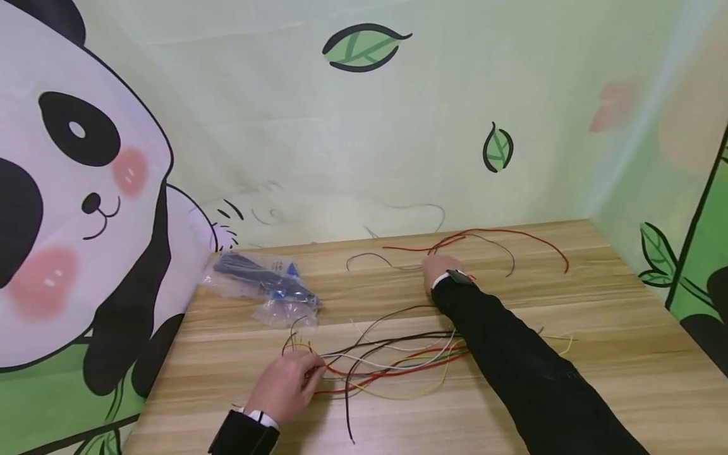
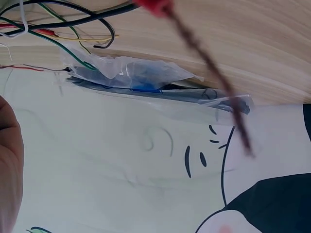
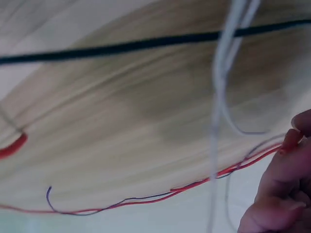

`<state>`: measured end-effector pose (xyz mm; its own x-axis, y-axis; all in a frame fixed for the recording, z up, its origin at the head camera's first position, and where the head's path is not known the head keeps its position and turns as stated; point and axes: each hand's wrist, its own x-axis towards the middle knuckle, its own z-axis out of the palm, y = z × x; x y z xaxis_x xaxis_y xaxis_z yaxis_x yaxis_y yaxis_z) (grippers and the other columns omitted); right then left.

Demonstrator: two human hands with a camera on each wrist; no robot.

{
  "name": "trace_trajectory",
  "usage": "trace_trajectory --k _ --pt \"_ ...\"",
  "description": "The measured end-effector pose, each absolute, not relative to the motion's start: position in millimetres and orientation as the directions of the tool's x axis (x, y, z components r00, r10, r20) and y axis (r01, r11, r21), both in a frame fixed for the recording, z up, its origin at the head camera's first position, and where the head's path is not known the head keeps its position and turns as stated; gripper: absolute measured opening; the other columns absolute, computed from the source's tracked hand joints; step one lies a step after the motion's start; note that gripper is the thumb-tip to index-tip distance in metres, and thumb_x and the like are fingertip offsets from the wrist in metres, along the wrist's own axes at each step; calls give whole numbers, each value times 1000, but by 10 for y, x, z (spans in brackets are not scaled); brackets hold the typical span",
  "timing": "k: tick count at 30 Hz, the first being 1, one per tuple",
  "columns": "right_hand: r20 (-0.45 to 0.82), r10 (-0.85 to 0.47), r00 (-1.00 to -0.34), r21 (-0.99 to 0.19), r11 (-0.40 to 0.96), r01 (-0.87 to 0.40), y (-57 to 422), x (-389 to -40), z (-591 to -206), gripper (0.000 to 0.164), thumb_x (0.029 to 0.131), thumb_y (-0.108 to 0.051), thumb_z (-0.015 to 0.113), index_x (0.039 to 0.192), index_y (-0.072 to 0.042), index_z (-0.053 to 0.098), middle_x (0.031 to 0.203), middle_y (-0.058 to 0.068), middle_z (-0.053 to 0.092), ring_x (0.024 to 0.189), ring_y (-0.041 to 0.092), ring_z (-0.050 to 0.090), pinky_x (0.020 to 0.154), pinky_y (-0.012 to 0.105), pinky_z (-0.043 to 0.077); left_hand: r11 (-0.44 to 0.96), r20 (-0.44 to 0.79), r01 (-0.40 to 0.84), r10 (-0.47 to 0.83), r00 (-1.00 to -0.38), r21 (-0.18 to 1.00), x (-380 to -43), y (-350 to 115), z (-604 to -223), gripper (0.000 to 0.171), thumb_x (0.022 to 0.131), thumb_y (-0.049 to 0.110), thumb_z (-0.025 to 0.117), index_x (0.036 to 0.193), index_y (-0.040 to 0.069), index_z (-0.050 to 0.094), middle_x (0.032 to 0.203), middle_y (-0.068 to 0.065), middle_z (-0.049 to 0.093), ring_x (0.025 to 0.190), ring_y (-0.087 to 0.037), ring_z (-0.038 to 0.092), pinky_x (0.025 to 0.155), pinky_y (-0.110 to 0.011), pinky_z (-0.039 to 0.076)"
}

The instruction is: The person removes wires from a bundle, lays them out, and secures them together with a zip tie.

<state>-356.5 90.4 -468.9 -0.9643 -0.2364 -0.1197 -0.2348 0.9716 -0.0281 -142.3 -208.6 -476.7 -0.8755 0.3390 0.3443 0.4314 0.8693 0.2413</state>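
At the front of the wooden table, my left hand (image 1: 287, 382) has its curled fingers round one end of a loose bundle of coloured wires (image 1: 392, 373), black, red, white, yellow and green. Short wire ends poke out past its knuckles. Farther back, my right hand (image 1: 440, 272) pinches red wires (image 1: 512, 231) and a thin grey wire (image 1: 370, 255); its fingers (image 3: 279, 170) show round them in the right wrist view. A bare twisted copper end (image 2: 209, 63) of a red wire stands close before the left wrist camera.
A clear plastic bag (image 1: 261, 281) with dark strips inside lies at the back left of the table (image 1: 227, 341). Behind the table rises a pale green backdrop (image 1: 273, 139) with a printed panda. The right sleeve (image 1: 512, 360) passes over the wire bundle's right part.
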Motion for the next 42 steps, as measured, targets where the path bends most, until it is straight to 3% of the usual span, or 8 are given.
trace_trajectory --k 6,10,14,19,25,28,42 --pt "-22 -223 -975 -189 958 -215 891 -3573 -4546 3 87 -6 64 89 -5 66 88 12 67 81 28 65 65 41 53 874 349 417 320 -881 251 -1403 -2118 -4772 9 80 14 77 80 19 70 79 9 64 73 -7 59 68 -28 51" --pt "62 -214 -975 -301 927 -223 835 -3560 -4475 9 88 -3 61 88 -6 69 90 11 69 84 28 65 73 40 51 878 350 410 314 -882 246 -1388 -2122 -4770 7 80 15 78 81 18 71 79 8 64 73 -8 60 68 -28 51" --pt "169 -237 -957 -361 888 -284 777 -3510 -4435 10 90 -7 62 95 -6 71 97 10 70 92 28 65 81 40 50 875 360 421 323 -875 239 -1372 -2104 -4757 7 80 14 77 81 16 71 80 6 65 74 -9 61 69 -29 52" --pt "303 -250 -920 -451 813 -369 751 -3463 -4322 11 91 -8 60 95 -4 70 91 10 69 87 26 64 79 38 50 874 366 422 320 -874 243 -1359 -2082 -4750 8 79 14 78 81 15 71 81 6 66 75 -9 61 70 -29 52" --pt "304 -118 -945 -721 620 -310 900 -3491 -3981 11 93 -9 60 99 -2 65 85 8 65 67 17 67 59 28 49 871 370 425 321 -872 246 -1349 -2080 -4758 10 78 13 79 79 16 70 77 8 62 71 -6 58 66 -26 50" --pt "299 -80 -951 -796 528 -295 1012 -3515 -3794 13 93 -10 60 102 0 64 89 9 63 65 16 68 51 23 46 870 364 421 317 -876 255 -1342 -2085 -4770 9 78 12 79 80 16 70 77 8 63 71 -6 58 65 -26 50" --pt "334 41 -942 -932 163 -323 1445 -3328 -3030 20 94 -10 62 109 2 59 93 11 54 66 13 67 62 19 53 859 378 448 341 -861 247 -1324 -2059 -4822 10 77 12 79 81 15 71 79 6 66 72 -7 60 68 -27 51"
